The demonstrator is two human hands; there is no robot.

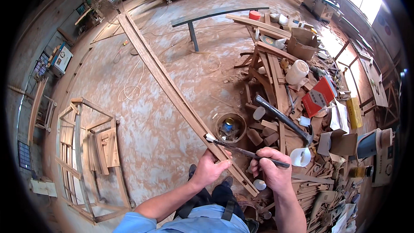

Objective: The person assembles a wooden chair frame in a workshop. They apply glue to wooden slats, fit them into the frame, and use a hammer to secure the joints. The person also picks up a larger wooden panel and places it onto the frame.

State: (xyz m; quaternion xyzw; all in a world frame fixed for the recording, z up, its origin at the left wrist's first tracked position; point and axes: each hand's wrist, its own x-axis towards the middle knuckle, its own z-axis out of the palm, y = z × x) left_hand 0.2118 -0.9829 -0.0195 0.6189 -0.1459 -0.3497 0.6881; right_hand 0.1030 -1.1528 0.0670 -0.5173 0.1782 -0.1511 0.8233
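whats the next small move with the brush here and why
Probably a short stroke of the brush along the strip: its white-coated tip is right at the wood, the right hand grips the handle, and the left hand holds the strip close by.

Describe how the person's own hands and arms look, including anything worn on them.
The left hand and right hand wear no gloves. Both forearms are bare, with no watch in sight. A light-blue sleeve shows near the left elbow; no sleeve shows on the right.
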